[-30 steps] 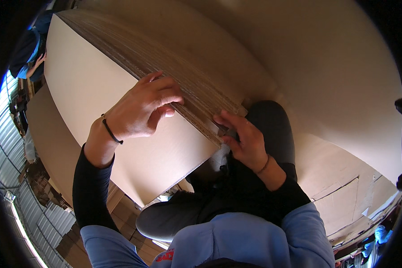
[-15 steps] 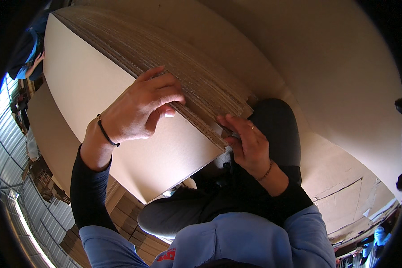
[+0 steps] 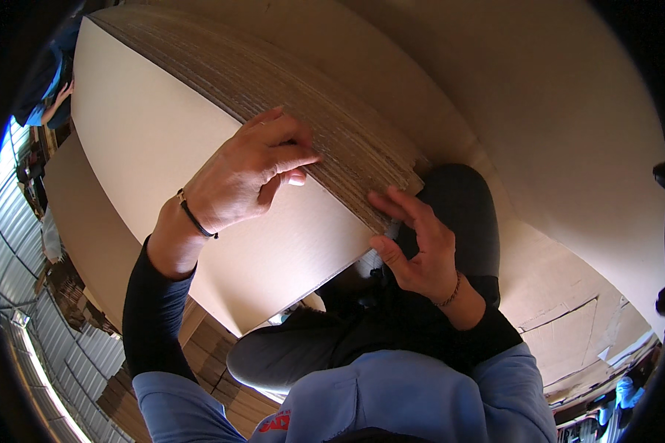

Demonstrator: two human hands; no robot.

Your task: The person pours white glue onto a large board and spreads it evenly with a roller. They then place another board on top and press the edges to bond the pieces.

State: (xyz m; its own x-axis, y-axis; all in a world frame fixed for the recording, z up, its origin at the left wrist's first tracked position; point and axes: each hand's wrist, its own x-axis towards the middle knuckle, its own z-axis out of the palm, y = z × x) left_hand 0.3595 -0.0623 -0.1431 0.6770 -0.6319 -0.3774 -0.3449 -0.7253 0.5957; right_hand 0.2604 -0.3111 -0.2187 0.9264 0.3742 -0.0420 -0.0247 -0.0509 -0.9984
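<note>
A thick stack of brown cardboard sheets (image 3: 332, 140) stands on edge before me, its long upper edges running from far left to near right. The pale face of the front sheet (image 3: 288, 244) is turned toward me. My left hand (image 3: 236, 173) is at the upper edge of the stack, fingers bent over the sheet edges and thumb apart from them on the front-face side. At the near corner, my right hand (image 3: 425, 247) has its fingers along the sheet ends, with the thumb spread away. Neither hand visibly grips a sheet. The left fingertips are partly hidden.
My bent knee (image 3: 458, 214) is close against the stack's near end. A large curved cardboard sheet (image 3: 554, 125) rises on the right. Another person's arm (image 3: 55, 107) touches the far left end. Piled flat cardboard (image 3: 222, 369) lies at the lower left.
The front sheets, which stood a little apart from the stack, now lie against it. My left hand moved right with them, and my right hand's fingers and thumb spread wider.
</note>
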